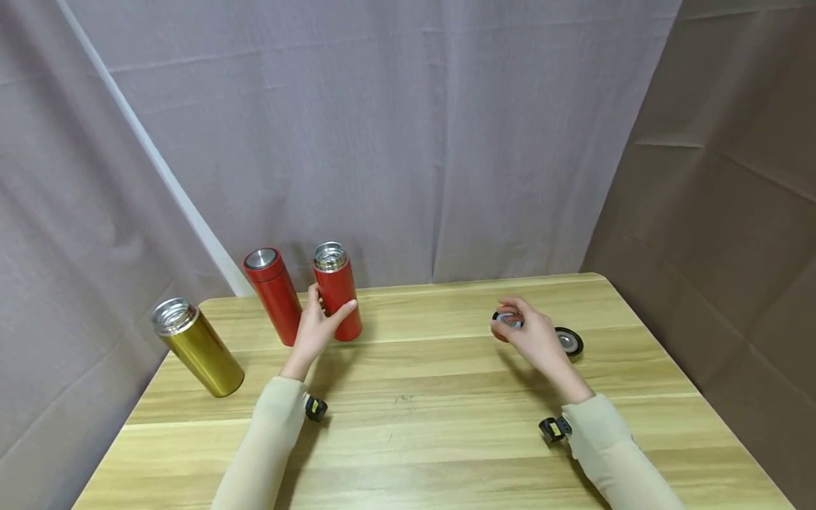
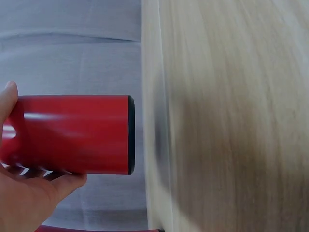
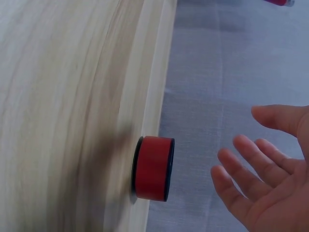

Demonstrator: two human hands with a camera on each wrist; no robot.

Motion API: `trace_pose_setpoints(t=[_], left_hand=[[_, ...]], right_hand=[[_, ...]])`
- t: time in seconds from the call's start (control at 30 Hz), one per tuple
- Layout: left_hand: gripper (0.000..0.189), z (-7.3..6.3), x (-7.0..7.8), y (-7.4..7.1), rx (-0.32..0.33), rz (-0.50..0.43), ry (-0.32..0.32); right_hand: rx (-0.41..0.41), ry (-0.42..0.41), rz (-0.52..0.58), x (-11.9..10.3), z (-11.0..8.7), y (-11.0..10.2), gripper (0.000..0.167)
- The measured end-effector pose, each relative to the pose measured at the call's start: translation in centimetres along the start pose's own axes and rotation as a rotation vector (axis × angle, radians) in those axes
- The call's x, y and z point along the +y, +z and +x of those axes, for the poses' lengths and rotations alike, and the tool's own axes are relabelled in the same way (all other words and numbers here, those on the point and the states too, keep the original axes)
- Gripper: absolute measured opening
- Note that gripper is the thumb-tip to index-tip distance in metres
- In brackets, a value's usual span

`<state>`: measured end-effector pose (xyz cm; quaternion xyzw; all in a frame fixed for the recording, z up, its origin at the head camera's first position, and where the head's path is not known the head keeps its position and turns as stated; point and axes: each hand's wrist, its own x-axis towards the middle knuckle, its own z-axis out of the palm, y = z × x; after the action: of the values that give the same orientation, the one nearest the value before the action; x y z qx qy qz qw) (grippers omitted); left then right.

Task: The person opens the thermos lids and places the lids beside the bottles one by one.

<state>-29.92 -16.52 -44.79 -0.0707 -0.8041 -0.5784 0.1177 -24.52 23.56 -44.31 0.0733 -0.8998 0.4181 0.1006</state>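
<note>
My left hand (image 1: 312,327) grips an uncapped red thermos bottle (image 1: 339,297) around its body, thumb on one side and fingers on the other. The bottle is upright with its silver neck exposed. In the left wrist view a gap shows between the dark base of this red thermos bottle (image 2: 77,135) and the table. My right hand (image 1: 534,338) hovers over a red lid (image 1: 500,331) on the table at the right. The right wrist view shows its fingers (image 3: 236,188) spread and apart from the red lid (image 3: 153,168).
A capped red thermos bottle (image 1: 275,301) stands just left of my left hand. Farther left is an uncapped gold thermos bottle (image 1: 204,354). Another round lid with a black rim (image 1: 578,345) lies right of the red one. Grey curtains (image 1: 395,156) hang behind the wooden table (image 1: 414,425).
</note>
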Motion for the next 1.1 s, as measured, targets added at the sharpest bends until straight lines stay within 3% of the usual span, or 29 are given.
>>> trace_pose_setpoints(t=[0.2,0.43,0.6,1.1], left_hand=[[0.072,0.5,-0.3,-0.1,-0.014,0.027,-0.028],[0.070,1.1,-0.9,-0.1,-0.077,0.056,-0.042],[0.073,1.5,-1.5,-0.2,-0.067,0.053,-0.067],[0.074,1.0,-1.4,-0.7,-0.111,-0.001,-0.114]], right_hand=[[0.000,-0.019,-0.005,0.3,-0.2,-0.1,0.049],[-0.012,-0.025,0.008,0.5,-0.4,0.1,0.049],[-0.018,-0.033,0.000,0.4,-0.4,0.0,0.049],[-0.012,-0.051,-0.001,0.5,-0.5,0.4,0.044]])
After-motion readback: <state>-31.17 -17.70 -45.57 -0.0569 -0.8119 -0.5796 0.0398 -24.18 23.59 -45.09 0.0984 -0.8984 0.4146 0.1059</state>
